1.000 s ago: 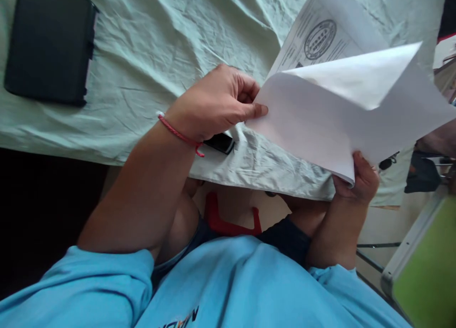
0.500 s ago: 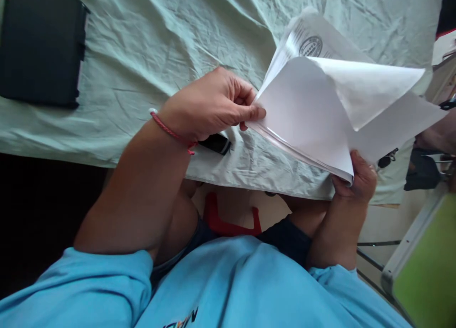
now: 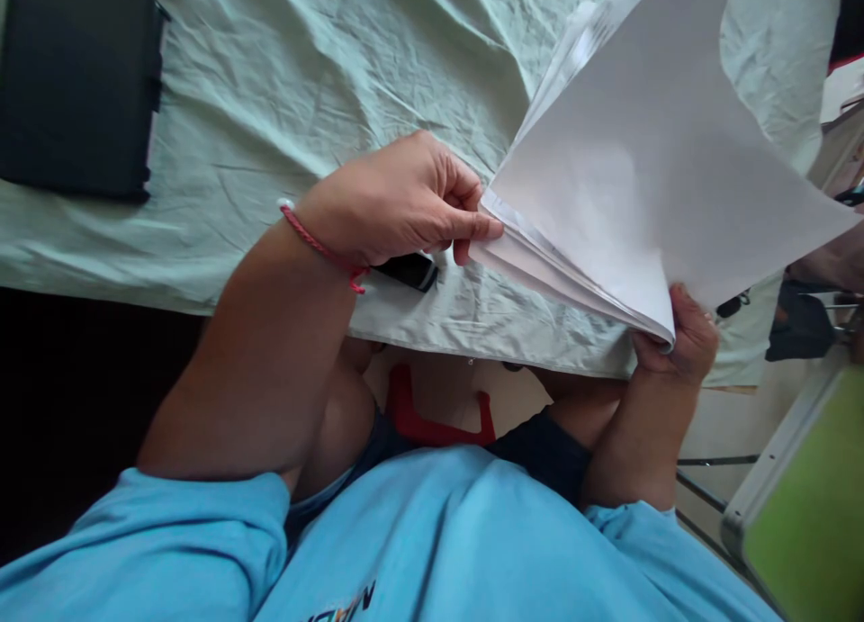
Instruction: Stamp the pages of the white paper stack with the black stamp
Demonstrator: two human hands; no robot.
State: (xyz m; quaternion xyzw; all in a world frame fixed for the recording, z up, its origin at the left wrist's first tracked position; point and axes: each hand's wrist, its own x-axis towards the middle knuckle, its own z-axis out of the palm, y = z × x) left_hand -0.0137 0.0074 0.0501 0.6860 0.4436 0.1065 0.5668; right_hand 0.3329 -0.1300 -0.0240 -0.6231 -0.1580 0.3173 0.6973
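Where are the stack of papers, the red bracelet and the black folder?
papers point(image 3: 627, 181): head view, on the blank top sheet.
bracelet point(image 3: 317, 242): head view, on the cord across the left wrist.
folder point(image 3: 74, 86): head view, on the middle of its black cover.

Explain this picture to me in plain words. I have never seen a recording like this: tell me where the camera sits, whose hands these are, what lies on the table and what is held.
The camera sits on a person's head and looks down, so you see their own arms, blue shirt and knees. There is no machine here, only two bare hands.

The left hand, with a red cord bracelet on its wrist, pinches one corner of a sheaf of white papers. The right hand grips the sheaf's lower corner from beneath. The sheets fan apart and are lifted above the table.

The table is covered with a wrinkled pale green cloth. On it lie a flat black case at the far left and a small black object, partly hidden under the left hand.
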